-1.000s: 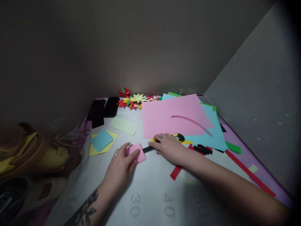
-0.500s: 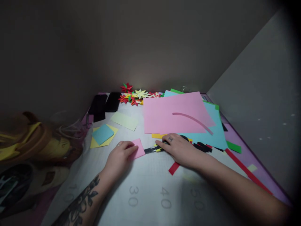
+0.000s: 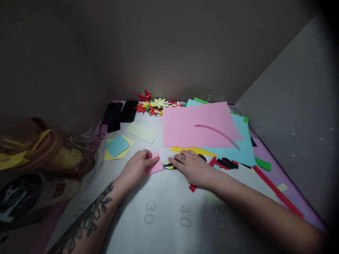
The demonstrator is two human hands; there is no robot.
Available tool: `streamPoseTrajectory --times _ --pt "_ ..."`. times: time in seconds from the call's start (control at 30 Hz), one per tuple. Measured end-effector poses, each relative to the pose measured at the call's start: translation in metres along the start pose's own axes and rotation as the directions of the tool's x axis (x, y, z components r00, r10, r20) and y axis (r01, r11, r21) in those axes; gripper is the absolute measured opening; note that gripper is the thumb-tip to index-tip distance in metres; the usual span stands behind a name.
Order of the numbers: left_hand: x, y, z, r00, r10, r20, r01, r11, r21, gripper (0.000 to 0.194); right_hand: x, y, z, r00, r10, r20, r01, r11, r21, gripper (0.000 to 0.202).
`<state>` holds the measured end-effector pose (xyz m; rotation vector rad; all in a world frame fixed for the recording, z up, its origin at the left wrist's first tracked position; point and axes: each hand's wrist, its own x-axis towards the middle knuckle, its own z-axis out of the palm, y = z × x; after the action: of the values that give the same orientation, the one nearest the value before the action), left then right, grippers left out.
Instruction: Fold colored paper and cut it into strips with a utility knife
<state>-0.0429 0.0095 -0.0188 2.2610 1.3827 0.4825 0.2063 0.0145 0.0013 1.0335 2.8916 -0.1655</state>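
My left hand [image 3: 138, 163] is closed at the small pink paper [image 3: 157, 165], thumb and fingers on its left part. The paper lies on the white mat [image 3: 132, 218]. Right of it, my right hand [image 3: 192, 167] is closed over a black and yellow cutter [image 3: 172, 165]. The cutter's blade end points left and meets the right edge of the pink paper. Most of the handle is hidden under my fingers and palm.
Large pink [image 3: 196, 134] and blue sheets [image 3: 243, 151] lie behind my right hand, with black scraps [image 3: 227, 163] nearby. Folded paper stars [image 3: 159, 103] line the back. Yellow and blue squares [image 3: 118, 145] and two dark phones [image 3: 129, 111] sit left; a bag [image 3: 66, 155] stands beside the mat.
My right hand has moved left with the cutter, and less of the blade shows between it and the pink paper. The view has shifted slightly.
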Motion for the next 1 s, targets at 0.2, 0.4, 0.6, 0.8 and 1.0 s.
streamPoseTrajectory --times 0.2,0.4,0.6,0.8,1.0 --pt "-0.001 0.0 0.0 0.999 -0.004 0.054 -0.002 0.994 0.112 0.037 -0.012 -0.004 0.003 1.0 0.027 -0.002 -0.027 1.0 -0.012 0.063" --pt "-0.001 0.0 0.002 1.0 0.011 0.006 -0.011 0.998 0.068 0.034 -0.027 -0.007 0.006 0.998 0.063 0.021 -0.062 0.996 -0.059 0.064" --pt "-0.002 0.0 0.001 0.999 0.019 -0.032 -0.019 1.0 -0.014 0.03 -0.018 -0.017 0.002 0.997 0.081 0.01 -0.079 0.993 -0.091 0.059" --pt "-0.002 -0.004 0.002 0.997 0.063 -0.042 -0.064 0.998 -0.025 0.03 -0.028 -0.022 0.008 0.997 0.079 0.006 -0.077 0.989 -0.128 0.059" --pt "-0.002 -0.006 -0.001 0.998 0.013 0.059 -0.017 0.998 0.061 0.037 -0.018 -0.034 0.011 0.995 0.088 -0.044 -0.094 0.983 -0.155 0.054"
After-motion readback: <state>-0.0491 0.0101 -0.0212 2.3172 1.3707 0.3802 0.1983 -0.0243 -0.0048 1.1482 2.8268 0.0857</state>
